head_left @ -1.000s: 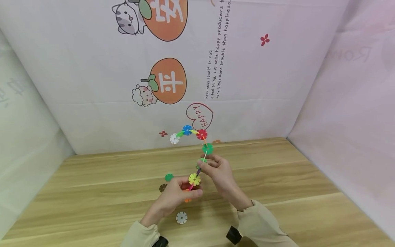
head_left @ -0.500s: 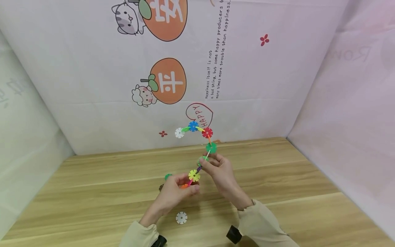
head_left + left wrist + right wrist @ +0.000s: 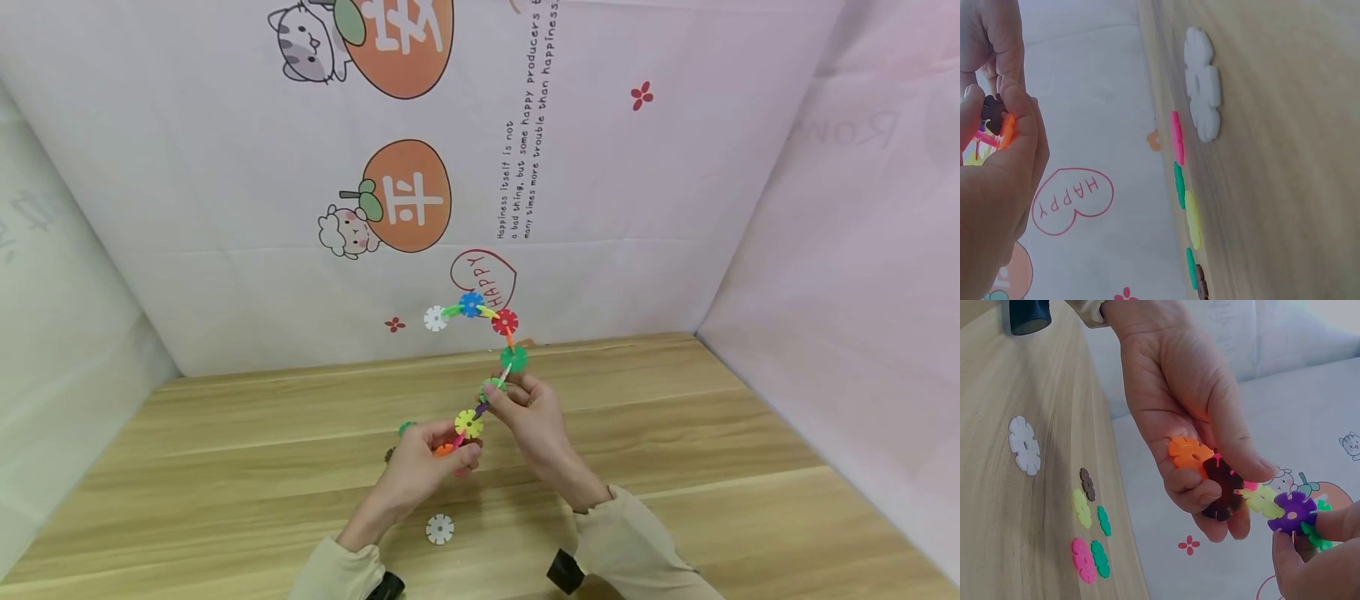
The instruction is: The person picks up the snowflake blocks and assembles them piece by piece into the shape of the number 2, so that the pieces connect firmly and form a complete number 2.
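A curved chain of slotted plastic snowflake discs hangs between my two hands above the table. From its far end, a white disc (image 3: 436,318), a blue disc (image 3: 471,304), a red disc (image 3: 505,322) and a green disc (image 3: 513,359) show, with thinner edge-on discs linking them. My right hand (image 3: 536,421) pinches a light green disc (image 3: 492,390) beside the purple disc (image 3: 1294,512). At the near end, past the yellow disc (image 3: 468,424), my left hand (image 3: 420,458) holds an orange disc (image 3: 1188,453) and a dark brown disc (image 3: 1225,490). Whether those two are slotted together, I cannot tell.
A loose white disc (image 3: 440,529) lies on the wooden table (image 3: 675,433) near me. Further loose discs, including a pink disc (image 3: 1084,559), a yellow disc (image 3: 1082,509) and a brown disc (image 3: 1087,484), lie beyond my left hand. A printed cloth (image 3: 585,275) encloses the back and sides.
The chain's far end has swung up and slightly right. My left hand has shifted a little up and left, its thumb drawing in over the orange and brown discs. The right hand has barely moved.
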Available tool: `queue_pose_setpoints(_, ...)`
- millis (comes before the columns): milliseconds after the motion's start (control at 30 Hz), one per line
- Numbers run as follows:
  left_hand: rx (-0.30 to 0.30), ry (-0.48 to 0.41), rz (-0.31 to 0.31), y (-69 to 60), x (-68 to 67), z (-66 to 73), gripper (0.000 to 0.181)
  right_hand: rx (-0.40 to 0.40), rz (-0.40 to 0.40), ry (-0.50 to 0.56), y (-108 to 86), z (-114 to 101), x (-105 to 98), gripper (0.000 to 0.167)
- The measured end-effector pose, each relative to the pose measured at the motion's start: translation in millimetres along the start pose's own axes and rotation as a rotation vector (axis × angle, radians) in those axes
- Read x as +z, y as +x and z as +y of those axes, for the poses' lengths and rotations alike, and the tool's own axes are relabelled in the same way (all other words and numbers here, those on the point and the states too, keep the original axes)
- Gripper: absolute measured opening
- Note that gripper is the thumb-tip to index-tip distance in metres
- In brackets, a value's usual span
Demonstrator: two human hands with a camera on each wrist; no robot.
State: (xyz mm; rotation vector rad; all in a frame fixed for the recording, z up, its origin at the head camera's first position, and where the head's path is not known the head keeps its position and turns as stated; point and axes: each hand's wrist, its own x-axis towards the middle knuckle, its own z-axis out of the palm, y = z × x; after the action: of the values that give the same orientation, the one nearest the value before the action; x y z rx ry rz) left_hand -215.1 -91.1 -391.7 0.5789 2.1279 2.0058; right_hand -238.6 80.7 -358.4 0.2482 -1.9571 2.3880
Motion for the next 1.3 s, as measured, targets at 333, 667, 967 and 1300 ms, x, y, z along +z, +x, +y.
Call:
queue_pose_setpoints(333, 0.007, 0.022, -0.012, 0.2, 0.0, 0.5, 0.031, -0.003, -0.011, -0.006, 1.3, -1, -2, 0.023)
queue_pose_setpoints(667, -0.008, -0.025, -0.026, -3.2, -3.0, 0.4, 0.036, 0.035, -0.064, 0.003, 2.6, -5, -6, 0.028)
queue_pose_setpoints(967, -0.003, -0.094, 0.01, -4.4, -3.4, 2.0, 0.04, 0.061, -0.104, 0.029, 3.9, -8, -5, 0.037)
queue_pose_setpoints(1300, -0.045, -0.085, 0.068, -2.1, -5.6, 4.3, 0.041, 0.064, -0.121, -0.139, 4.9, -1, -11, 0.048)
